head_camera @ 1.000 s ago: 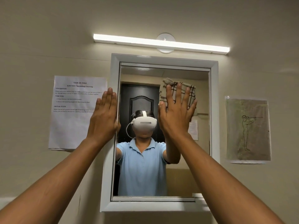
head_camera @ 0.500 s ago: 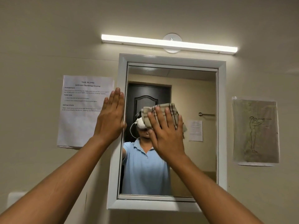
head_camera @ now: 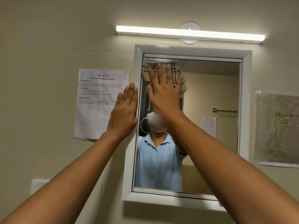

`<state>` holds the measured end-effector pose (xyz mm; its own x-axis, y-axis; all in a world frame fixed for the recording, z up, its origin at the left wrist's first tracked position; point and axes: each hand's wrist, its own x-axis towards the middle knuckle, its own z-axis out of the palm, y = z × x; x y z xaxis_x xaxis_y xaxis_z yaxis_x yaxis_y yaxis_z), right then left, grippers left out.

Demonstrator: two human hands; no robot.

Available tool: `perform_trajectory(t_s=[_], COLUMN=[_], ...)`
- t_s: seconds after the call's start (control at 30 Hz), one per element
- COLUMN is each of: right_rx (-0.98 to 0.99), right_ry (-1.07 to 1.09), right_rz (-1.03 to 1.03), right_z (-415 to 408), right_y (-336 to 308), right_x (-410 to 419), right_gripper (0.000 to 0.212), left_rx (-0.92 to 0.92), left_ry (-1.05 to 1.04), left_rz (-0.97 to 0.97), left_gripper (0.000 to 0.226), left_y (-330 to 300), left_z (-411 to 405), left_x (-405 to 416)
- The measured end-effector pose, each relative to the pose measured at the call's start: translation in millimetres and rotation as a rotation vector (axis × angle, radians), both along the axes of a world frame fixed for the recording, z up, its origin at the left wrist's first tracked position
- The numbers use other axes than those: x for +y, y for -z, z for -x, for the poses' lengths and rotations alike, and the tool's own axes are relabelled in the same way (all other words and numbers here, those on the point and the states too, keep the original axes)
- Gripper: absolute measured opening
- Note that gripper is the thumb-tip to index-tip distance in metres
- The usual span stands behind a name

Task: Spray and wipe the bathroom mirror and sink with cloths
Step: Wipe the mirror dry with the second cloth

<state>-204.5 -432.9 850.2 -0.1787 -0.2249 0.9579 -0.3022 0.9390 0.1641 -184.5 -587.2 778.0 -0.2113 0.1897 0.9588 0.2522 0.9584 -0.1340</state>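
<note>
A white-framed mirror [head_camera: 210, 94] hangs on the beige wall ahead of me. My right hand [head_camera: 165, 92] presses a beige cloth with dark checked lines [head_camera: 175, 73] flat against the glass near the mirror's top left corner, fingers straight and spread. My left hand [head_camera: 125, 110] lies flat, fingers straight and together, on the mirror's left frame edge. The glass reflects a person in a light blue shirt. The sink is out of view.
A strip light [head_camera: 189, 33] glows above the mirror. A printed task sheet [head_camera: 97, 102] is taped to the wall left of the mirror, and a sheet with a drawn figure [head_camera: 277, 128] hangs on the right. A white fitting [head_camera: 38, 185] sits low on the left wall.
My right hand slid the cloth from the top right of the glass down to the middle, then up to the top left corner. My left hand stayed on the frame.
</note>
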Motion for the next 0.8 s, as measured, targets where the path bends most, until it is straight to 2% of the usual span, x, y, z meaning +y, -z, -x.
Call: perform_trajectory(t_s=[0.2, 0.57, 0.67, 0.8], right_rx=[0.016, -0.097, -0.118, -0.115], right_ry=[-0.018, -0.042, -0.036, -0.038], right_rz=[-0.033, -0.175, -0.248, -0.293], right_z=[-4, -18, -17, -14], right_y=[76, 209, 220, 206], right_x=[-12, 7, 17, 28], right_gripper=[0.061, 0.063, 0.064, 0.061], left_rx=[-0.017, -0.122, -0.137, -0.132], left_ry=[0.029, -0.059, -0.073, -0.061], left_rz=[-0.031, 0.006, 0.011, -0.016], left_gripper=[0.065, 0.072, 0.083, 0.072], left_y=[16, 63, 69, 70], left_z=[-5, -13, -15, -17], left_x=[-1, -2, 1, 6])
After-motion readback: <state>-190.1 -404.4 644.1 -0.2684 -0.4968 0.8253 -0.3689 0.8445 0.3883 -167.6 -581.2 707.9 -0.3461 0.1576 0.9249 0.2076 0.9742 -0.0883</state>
